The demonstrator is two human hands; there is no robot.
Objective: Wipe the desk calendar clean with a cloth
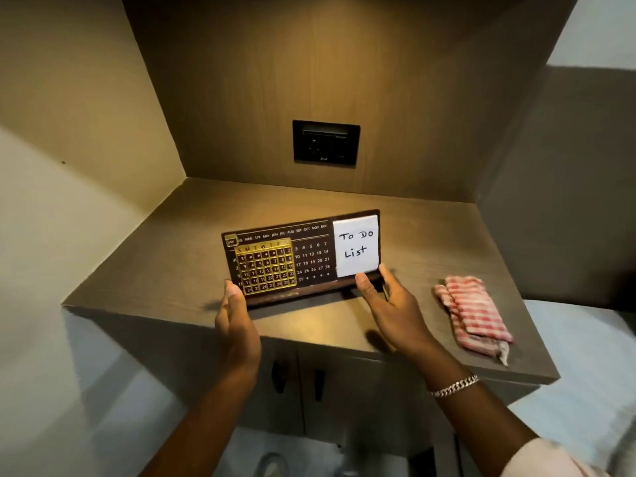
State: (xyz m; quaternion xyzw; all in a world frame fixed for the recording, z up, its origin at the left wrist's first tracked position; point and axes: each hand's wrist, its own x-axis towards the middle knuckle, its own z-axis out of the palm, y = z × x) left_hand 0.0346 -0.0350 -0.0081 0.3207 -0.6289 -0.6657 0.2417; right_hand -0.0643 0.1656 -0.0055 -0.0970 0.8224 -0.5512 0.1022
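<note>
You hold the one desk calendar [303, 256] upright near the front of the wooden counter [165, 263], gripped at both lower ends. Your left hand [237, 325] pinches its bottom corner at 9 o'clock, thumb on the face. Your right hand [389, 304] pinches the base at 3 o'clock, thumb just under the single white note [356, 246], which reads "To Do List". The face shows months JAN through DEC, a gold frame [265, 266] headed S M T W T F, and numbers up to 31. One folded red-checked cloth [473, 315] lies at 3 o'clock, apart from your right hand.
</note>
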